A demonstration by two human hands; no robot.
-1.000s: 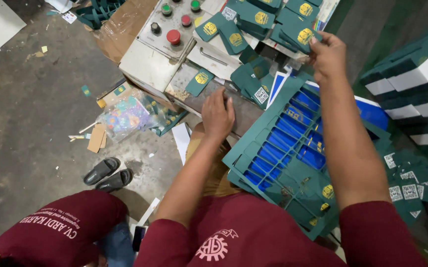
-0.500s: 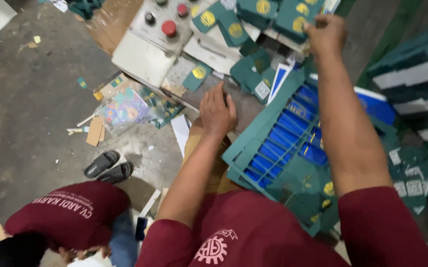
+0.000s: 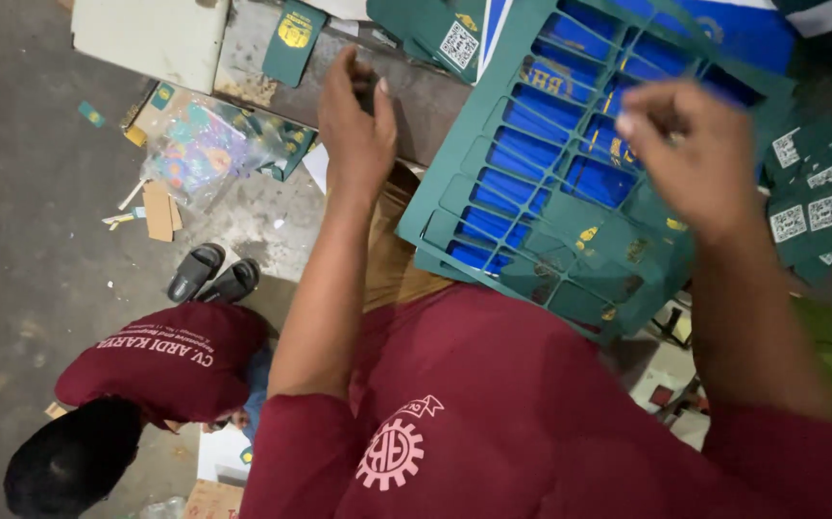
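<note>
My left hand (image 3: 354, 120) rests on the edge of the grey worktable (image 3: 435, 101), fingers curled, with nothing clearly in them. My right hand (image 3: 695, 159) is blurred and hovers with bent fingers over a stack of green die-cut card sheets (image 3: 493, 207). Their grid of cut-outs shows blue underneath. The stack leans from the table against my lap. I cannot tell whether my right hand holds anything. A loose green card with a gold emblem (image 3: 291, 38) lies on the table beyond my left hand.
Green cards with square code patterns (image 3: 810, 211) are piled at the right. A cream box (image 3: 147, 38) stands at top left. On the concrete floor lie a colourful plastic bag (image 3: 195, 154), black sandals (image 3: 214, 274) and scraps. Another person in a maroon shirt (image 3: 157, 360) crouches at lower left.
My right hand has pulled back from the far green cards to above the die-cut stack. My left hand's fingers have curled at the table edge. The view has tilted down.
</note>
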